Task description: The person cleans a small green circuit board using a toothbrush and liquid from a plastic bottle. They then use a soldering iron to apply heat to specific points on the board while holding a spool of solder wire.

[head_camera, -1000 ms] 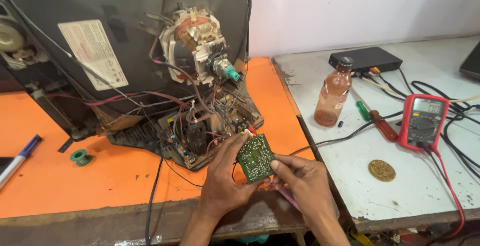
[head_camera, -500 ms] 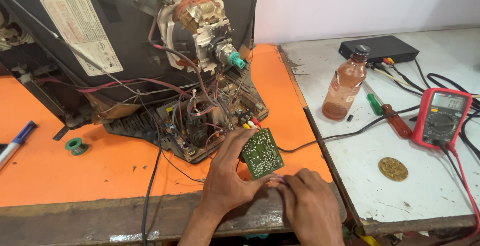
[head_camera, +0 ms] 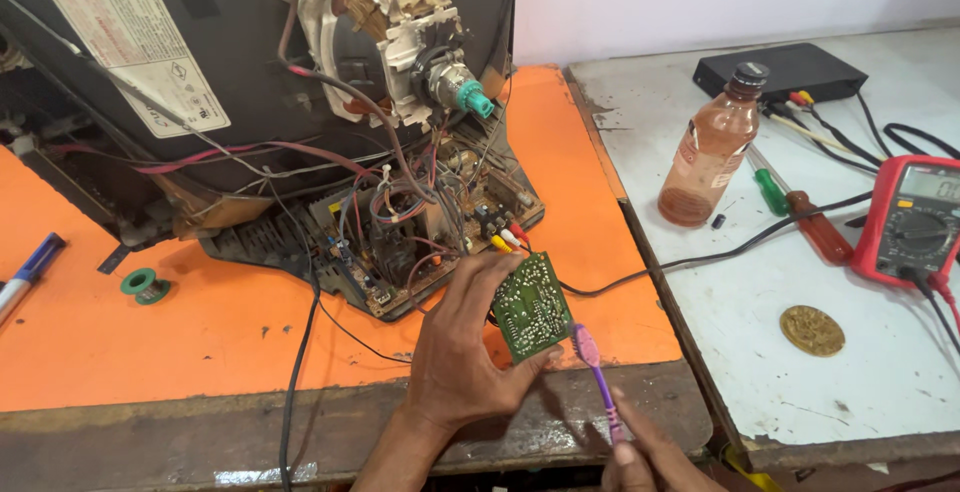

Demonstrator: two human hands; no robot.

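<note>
Left hand (head_camera: 455, 372) gripped small green circuit board (head_camera: 532, 305), right hand (head_camera: 645, 457) pinched thin purple tool (head_camera: 597, 377), tip touching board, above orange counter (head_camera: 200, 322)

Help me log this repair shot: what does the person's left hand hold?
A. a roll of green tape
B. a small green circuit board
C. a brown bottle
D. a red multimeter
B: the left hand grips the small green circuit board by its edge, while the right hand brings a purple tool to the board's lower corner.
</note>
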